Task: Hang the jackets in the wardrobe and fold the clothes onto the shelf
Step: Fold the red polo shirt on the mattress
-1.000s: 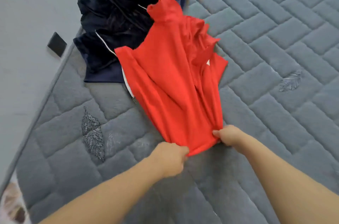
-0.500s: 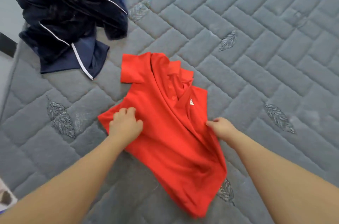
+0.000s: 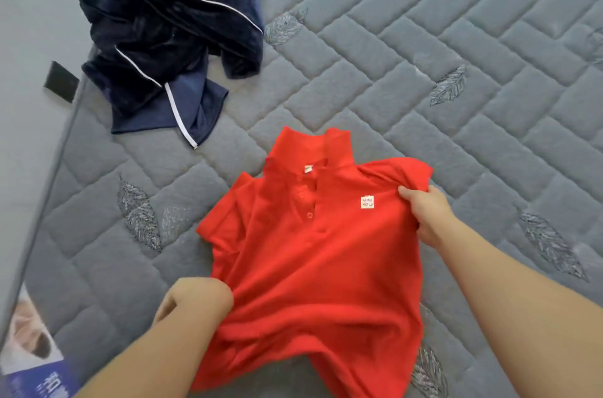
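Spreading a red polo shirt face-up on the mattress: left hand grips its side, right hand pinches the shoulder (hands well apart). Best pulled taut & flat w/o wrinkles before folding.

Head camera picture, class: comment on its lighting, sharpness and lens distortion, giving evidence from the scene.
Head view: soft, even light with no glare and only faint shadows under the red polo shirt; the shirt's logo patch is readable, so the centre is fairly sharp; the left hand and the lower-left corner look smeared; wide-angle bending shows in the curved edge of the grey quilted mattress.
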`<state>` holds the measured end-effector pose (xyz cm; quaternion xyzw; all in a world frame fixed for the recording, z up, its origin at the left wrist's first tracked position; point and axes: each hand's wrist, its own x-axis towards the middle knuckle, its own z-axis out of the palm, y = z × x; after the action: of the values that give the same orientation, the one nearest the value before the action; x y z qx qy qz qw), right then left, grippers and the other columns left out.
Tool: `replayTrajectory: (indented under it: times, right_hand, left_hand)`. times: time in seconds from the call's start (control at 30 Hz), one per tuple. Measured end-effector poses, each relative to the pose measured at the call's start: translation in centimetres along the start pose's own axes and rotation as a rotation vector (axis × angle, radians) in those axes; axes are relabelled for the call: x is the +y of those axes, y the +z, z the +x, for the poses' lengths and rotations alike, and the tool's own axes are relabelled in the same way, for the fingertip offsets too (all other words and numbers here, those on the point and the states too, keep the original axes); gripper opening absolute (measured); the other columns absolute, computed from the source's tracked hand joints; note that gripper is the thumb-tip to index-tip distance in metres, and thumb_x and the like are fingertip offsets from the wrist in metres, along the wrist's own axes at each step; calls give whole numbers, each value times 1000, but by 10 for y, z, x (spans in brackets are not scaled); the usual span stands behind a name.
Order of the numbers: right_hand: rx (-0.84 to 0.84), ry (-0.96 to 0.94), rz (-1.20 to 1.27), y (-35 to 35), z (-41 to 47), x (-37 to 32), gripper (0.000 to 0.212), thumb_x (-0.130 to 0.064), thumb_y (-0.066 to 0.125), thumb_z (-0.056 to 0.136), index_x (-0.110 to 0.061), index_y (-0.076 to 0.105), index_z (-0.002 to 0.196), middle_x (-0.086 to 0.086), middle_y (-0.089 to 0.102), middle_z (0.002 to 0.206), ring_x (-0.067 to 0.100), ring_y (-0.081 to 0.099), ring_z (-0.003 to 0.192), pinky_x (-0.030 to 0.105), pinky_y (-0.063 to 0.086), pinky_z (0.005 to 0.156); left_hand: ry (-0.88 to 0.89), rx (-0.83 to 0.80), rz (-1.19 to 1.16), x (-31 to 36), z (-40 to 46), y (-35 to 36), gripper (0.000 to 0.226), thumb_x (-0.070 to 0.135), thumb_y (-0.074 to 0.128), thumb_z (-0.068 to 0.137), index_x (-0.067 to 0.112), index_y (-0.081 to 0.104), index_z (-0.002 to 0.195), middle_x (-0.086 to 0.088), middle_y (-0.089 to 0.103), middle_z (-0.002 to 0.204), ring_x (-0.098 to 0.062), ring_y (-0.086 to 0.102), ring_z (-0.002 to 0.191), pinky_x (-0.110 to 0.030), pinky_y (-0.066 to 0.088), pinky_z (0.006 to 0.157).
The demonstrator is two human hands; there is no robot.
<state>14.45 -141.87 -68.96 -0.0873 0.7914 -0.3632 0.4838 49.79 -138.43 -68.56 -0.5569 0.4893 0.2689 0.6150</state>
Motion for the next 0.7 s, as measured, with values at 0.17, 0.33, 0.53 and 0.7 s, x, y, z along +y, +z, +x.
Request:
replayTrajectory:
  times: [0.17, 0.33, 0.53, 0.7]
  right_hand:
    - [-108, -66, -10, -7, -5, -12, 31, -1, 62, 87, -11, 64, 117, 8, 71, 101, 18, 66, 82, 24, 51, 69]
    - [-268, 78, 196, -6, -8, -14, 19, -2, 60, 82, -10, 71, 95, 9, 73, 85, 19, 69, 67, 27, 56, 62]
    - [-283, 67, 270, -12, -5, -38, 27, -4, 60, 80, -9, 66, 106, 12, 67, 87, 20, 64, 66, 25, 55, 61]
    - [177, -258, -153, -27, 25, -68, 21, -19, 65, 87, -12, 62, 106, 13, 59, 105, 25, 59, 92, 34, 49, 84]
  left_hand:
    - [185, 954, -426, 29, -15, -100, 41, 32, 52, 88, 9, 55, 122, -14, 58, 126, -36, 54, 118, -47, 48, 92]
    - [296, 754, -873, 55, 24, -162, 64, 54, 64, 85, 8, 52, 128, -18, 43, 140, -37, 36, 134, -44, 27, 113]
    - [782, 987, -1009, 60, 18, -167, 28, 21, 51, 92, 23, 31, 72, 3, 41, 61, -19, 44, 61, -40, 29, 57]
    - [687, 1202, -1034, 47, 4, -205, 20, 48, 45, 93, 30, 49, 101, 0, 57, 97, -11, 57, 94, -40, 39, 85]
